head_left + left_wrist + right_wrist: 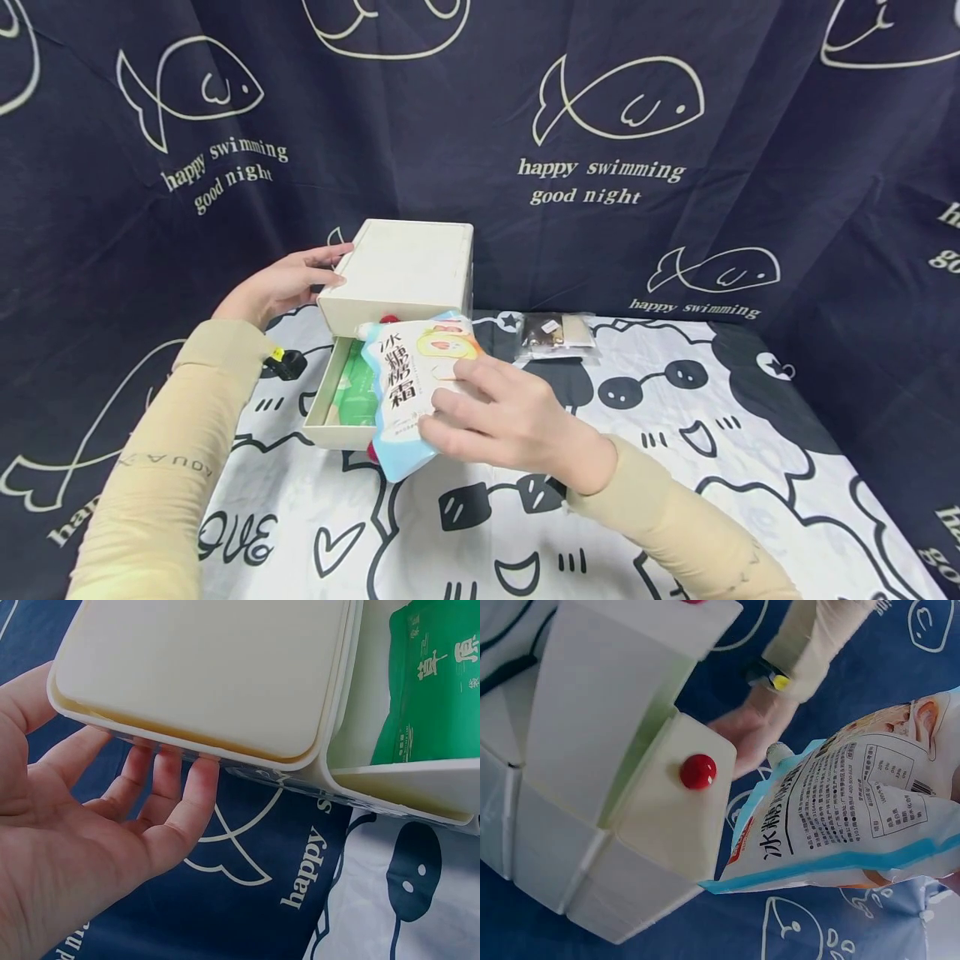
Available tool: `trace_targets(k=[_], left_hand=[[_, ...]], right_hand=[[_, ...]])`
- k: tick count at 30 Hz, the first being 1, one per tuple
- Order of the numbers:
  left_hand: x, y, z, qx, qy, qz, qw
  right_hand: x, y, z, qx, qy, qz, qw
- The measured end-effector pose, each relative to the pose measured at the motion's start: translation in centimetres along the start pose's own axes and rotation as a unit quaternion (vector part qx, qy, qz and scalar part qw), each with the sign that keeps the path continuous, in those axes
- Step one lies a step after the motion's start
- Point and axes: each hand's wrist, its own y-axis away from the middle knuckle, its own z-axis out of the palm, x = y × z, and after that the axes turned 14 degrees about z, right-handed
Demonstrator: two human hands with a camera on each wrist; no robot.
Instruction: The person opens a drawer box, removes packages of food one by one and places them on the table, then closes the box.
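A white drawer box stands toward the back left of the table. Its lower drawer is pulled out, and a green packet lies inside. My left hand touches the side of the box; its fingertips rest along the top's edge in the left wrist view. My right hand grips a white and light-blue spouted bag of sugar by its side, tilted in front of the box and above the drawer. The bag hides part of the drawer. A round red knob shows on a drawer front.
A clear packet with dark and tan contents lies at the back of the table. Left of the drawer is a small black item with a yellow part. A dark blue curtain hangs behind the patterned cloth.
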Motion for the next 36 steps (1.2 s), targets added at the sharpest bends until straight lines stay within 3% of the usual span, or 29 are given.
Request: trace_targets(k=[6,17,36], left_hand=[[0.0,-0.2,0.0,-0.002,-0.003,0.001,1.0],[0.1,0.0,0.2,-0.004,-0.005,-0.003,1.0],[0.1,0.2,0.4,0.003,-0.005,-0.006,1.0]], right_hand=[[0.9,-0.4,-0.9,0.024,0.01,0.001,0.9997],[2.4,0.1,-2.2,0.028,0.011,0.022,0.9993],[4.4,2.5,-3.6,0.052,0.019,0.061,0.9966]])
